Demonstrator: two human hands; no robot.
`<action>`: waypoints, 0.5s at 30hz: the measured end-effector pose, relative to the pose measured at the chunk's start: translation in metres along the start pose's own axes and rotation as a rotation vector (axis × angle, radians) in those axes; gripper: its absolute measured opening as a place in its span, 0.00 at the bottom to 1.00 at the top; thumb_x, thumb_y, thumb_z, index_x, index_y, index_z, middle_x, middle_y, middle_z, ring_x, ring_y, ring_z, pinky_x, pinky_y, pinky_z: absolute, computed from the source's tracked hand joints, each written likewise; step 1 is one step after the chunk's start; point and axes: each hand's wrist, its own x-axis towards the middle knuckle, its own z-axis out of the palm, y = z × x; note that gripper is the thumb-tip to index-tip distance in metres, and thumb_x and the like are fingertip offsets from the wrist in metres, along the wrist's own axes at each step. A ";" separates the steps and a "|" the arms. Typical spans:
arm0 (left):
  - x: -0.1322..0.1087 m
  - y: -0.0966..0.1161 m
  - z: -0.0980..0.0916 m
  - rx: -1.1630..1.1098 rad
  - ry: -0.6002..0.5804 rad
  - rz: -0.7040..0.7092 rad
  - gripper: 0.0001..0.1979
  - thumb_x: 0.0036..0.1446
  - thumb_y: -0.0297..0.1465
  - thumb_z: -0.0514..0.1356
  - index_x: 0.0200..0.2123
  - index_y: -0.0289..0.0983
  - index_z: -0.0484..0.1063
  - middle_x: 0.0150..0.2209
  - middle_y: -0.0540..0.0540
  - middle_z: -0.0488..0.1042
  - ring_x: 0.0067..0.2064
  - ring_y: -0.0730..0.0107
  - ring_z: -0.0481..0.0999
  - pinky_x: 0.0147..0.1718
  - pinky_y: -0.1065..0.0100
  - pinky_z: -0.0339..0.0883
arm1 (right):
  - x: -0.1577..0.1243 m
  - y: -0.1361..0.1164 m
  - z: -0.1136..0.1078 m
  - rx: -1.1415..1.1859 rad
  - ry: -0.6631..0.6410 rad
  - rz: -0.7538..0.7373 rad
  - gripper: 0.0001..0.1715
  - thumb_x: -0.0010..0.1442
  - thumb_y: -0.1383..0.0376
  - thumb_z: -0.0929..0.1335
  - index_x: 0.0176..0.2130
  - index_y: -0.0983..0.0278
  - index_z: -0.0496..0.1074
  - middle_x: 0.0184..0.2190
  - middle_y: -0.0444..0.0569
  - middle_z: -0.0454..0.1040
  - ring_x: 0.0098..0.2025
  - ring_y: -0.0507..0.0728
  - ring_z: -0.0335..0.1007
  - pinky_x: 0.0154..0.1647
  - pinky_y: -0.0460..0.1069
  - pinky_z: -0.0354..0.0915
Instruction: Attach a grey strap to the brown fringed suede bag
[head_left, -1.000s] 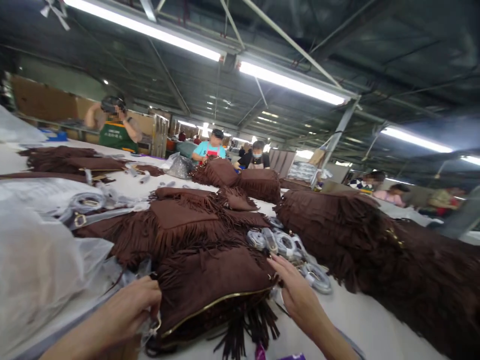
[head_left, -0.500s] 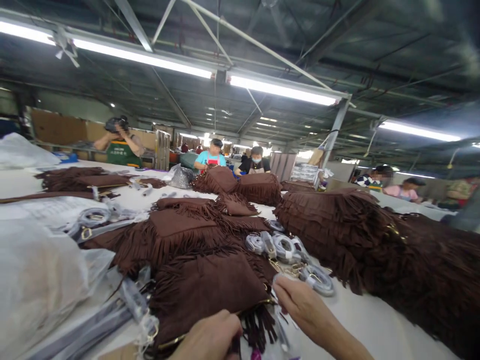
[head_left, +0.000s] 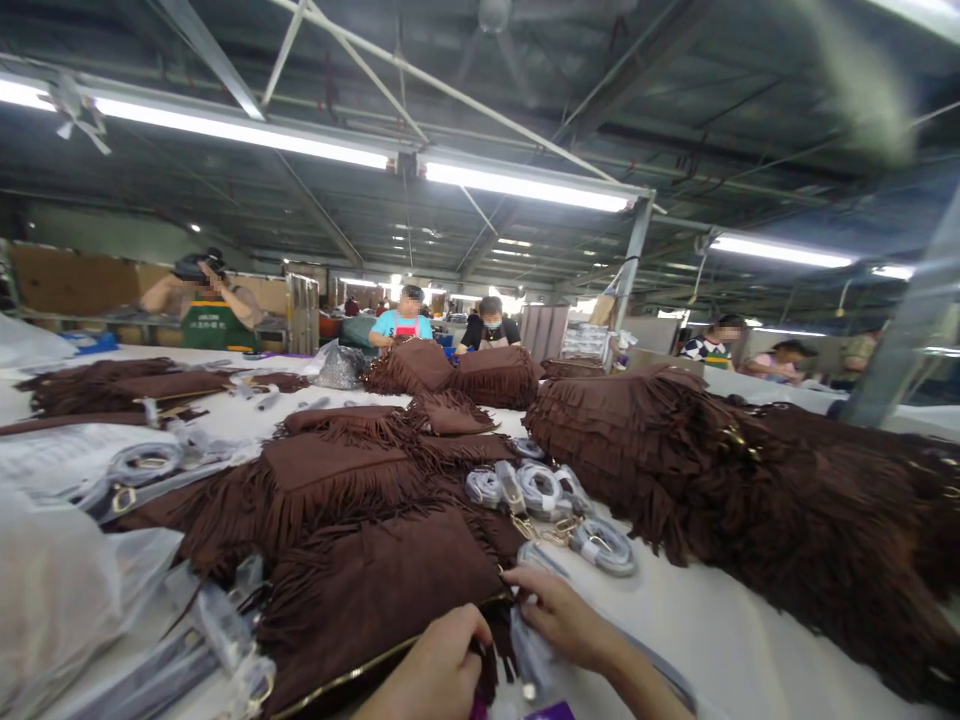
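1. Left hand (head_left: 435,675) sits at the bottom edge, fingers curled together over the near right corner of the brown fringed bag (head_left: 375,600). It seems to pinch the fringe there, but what the fingertips press is hidden.
2. Right hand (head_left: 559,622) is just right of it, fingers (head_left: 525,590) closed on a clear-wrapped strap (head_left: 529,655) that hangs down beside the bag's corner.
3. The bag lies flat on the white table (head_left: 705,630), gold zipper edge (head_left: 375,660) facing the camera, its corner between the two hands.
4. Coiled wrapped straps (head_left: 555,500) lie just beyond the right hand, apart from it.
5. More fringed bags (head_left: 337,470) are stacked behind; a big pile of them (head_left: 750,490) fills the right side.
6. Plastic bags (head_left: 67,590) and wrapped straps sit at left.
7. Other people (head_left: 405,315) work at the far end of the table.
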 end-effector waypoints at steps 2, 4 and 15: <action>0.001 0.001 0.000 -0.032 0.002 -0.028 0.14 0.52 0.16 0.51 0.35 0.38 0.69 0.38 0.49 0.75 0.43 0.65 0.74 0.44 0.68 0.65 | -0.001 -0.004 -0.001 0.023 -0.016 0.016 0.19 0.45 0.73 0.63 0.37 0.61 0.75 0.33 0.45 0.77 0.36 0.57 0.72 0.37 0.49 0.66; 0.001 0.004 0.001 -0.066 -0.003 -0.046 0.14 0.52 0.17 0.51 0.37 0.38 0.69 0.38 0.49 0.75 0.42 0.66 0.74 0.42 0.69 0.64 | -0.005 -0.011 -0.004 0.053 -0.023 0.039 0.12 0.45 0.72 0.65 0.32 0.62 0.72 0.30 0.43 0.73 0.34 0.56 0.69 0.33 0.47 0.62; 0.007 0.049 0.009 0.340 0.076 -0.079 0.11 0.65 0.31 0.50 0.45 0.38 0.70 0.42 0.43 0.81 0.47 0.54 0.79 0.45 0.60 0.67 | -0.017 -0.045 -0.012 0.347 -0.078 0.127 0.09 0.61 0.59 0.60 0.35 0.60 0.65 0.23 0.43 0.71 0.26 0.55 0.70 0.25 0.46 0.64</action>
